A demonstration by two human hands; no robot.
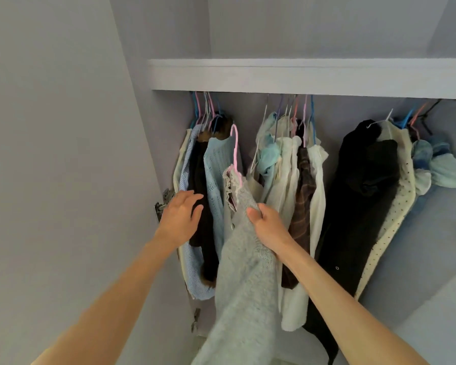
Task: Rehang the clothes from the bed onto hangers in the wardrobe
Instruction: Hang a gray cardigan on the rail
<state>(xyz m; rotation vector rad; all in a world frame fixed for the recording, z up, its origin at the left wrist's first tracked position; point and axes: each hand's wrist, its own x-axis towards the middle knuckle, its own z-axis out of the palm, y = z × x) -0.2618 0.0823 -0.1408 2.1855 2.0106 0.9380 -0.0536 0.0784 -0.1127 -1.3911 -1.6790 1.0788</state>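
Two hands: right (267,222) grips one grey sweater (245,272), left (181,216) open.

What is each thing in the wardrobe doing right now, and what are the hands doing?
Grey sweater: on the pink hanger, gripped, not yet on the rail.
Pink hanger: hook free, below the rail.
Right hand: gripping the grey sweater.
Left hand: open, fingers against hung clothes.
Black garment: hanging.
Light blue knit: hanging.
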